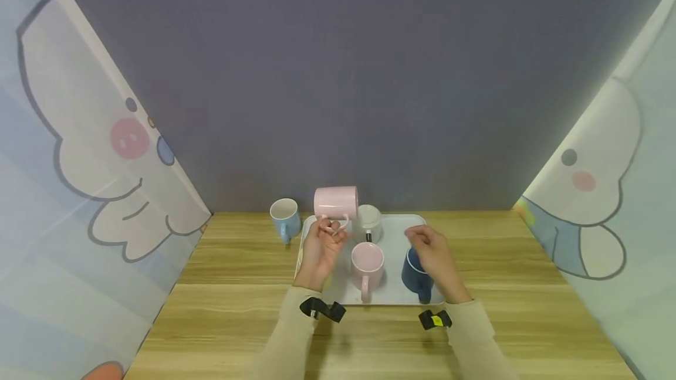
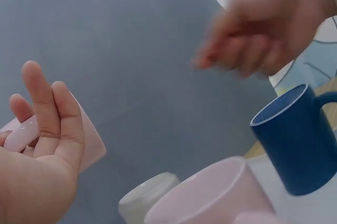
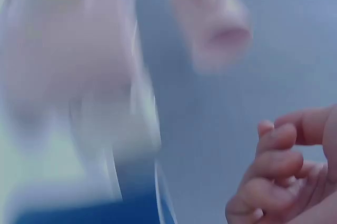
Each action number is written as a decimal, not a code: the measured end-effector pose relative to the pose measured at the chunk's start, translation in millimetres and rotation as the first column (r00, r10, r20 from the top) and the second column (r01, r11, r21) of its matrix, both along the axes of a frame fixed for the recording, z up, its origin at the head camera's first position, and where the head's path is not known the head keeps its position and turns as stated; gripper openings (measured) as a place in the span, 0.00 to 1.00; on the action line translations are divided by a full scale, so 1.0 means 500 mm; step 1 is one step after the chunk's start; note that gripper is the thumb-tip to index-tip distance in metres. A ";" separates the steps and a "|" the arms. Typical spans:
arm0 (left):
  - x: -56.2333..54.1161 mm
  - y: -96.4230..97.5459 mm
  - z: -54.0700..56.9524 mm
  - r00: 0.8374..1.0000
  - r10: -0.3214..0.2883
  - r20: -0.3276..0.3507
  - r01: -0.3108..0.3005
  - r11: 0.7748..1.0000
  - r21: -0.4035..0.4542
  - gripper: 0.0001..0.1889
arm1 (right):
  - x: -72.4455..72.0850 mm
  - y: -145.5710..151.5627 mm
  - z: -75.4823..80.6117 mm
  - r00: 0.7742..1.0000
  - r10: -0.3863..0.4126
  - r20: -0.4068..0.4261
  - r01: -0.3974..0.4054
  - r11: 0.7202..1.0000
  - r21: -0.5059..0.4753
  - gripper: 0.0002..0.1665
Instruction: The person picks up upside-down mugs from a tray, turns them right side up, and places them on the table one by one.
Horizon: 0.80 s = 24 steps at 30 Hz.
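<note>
My left hand grips a pink mug by its handle. The mug lies sideways in the air above the back of a white tray, and some of my fingers stick out past the handle in the left wrist view. Over a dark blue mug is my right hand, fingers loosely curled with nothing between them. That blue mug stands on the tray's right side. A second pink mug stands upright at the tray's middle, its handle toward me. Behind it is a white mug with a dark mark on its handle.
Left of the tray, a light blue mug stands on the wooden table. A grey wall rises behind the table's far edge. Cartoon-printed curtains hang on both sides.
</note>
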<state>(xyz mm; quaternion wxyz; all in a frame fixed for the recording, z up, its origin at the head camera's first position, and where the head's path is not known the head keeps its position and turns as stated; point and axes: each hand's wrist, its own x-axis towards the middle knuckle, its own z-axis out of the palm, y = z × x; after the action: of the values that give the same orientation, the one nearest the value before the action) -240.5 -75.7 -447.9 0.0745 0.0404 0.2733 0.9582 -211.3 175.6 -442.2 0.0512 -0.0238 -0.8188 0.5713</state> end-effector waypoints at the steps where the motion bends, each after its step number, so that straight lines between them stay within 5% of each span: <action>1: 0.001 0.005 0.001 1.000 -0.001 -0.002 0.001 1.000 0.000 0.23 | -0.003 -0.024 0.007 0.997 0.069 0.026 -0.067 0.995 -0.074 0.16; 4: 0.005 0.021 0.002 1.000 -0.020 -0.011 0.020 1.000 -0.005 0.23 | -0.016 -0.084 0.018 0.967 0.243 0.081 -0.207 0.927 -0.313 0.19; 7: 0.011 0.034 0.002 0.999 -0.051 -0.011 0.051 0.999 -0.004 0.23 | -0.028 -0.122 0.020 0.942 0.326 0.078 -0.246 0.829 -0.502 0.18; 10: 0.017 0.046 -0.001 0.998 -0.068 -0.011 0.068 0.998 -0.006 0.22 | -0.036 -0.140 0.021 0.919 0.389 0.060 -0.253 0.701 -0.667 0.14; 16: 0.020 0.058 -0.016 0.997 -0.073 0.002 0.073 0.997 -0.012 0.23 | -0.042 -0.139 0.017 0.828 0.561 0.026 -0.275 0.446 -0.852 0.20; 19: 0.022 0.059 -0.021 0.996 -0.090 0.007 0.090 0.995 -0.033 0.23 | -0.042 -0.136 0.014 0.773 0.634 -0.014 -0.257 0.294 -0.921 0.20; 23: 0.026 0.057 -0.026 0.988 -0.151 -0.012 0.150 0.987 -0.051 0.22 | -0.041 -0.137 0.007 0.671 0.729 -0.135 -0.241 0.043 -0.970 0.26; 24: 0.027 0.056 -0.027 0.986 -0.166 -0.018 0.165 0.985 -0.050 0.22 | -0.041 -0.138 0.006 0.651 0.741 -0.165 -0.245 -0.001 -0.970 0.28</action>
<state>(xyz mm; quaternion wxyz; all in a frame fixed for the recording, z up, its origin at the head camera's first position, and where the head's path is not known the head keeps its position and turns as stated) -226.8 -47.7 -461.1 0.1518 0.0719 0.2930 0.9412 -231.7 106.8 -439.5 -0.3554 0.1344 -0.2265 0.8969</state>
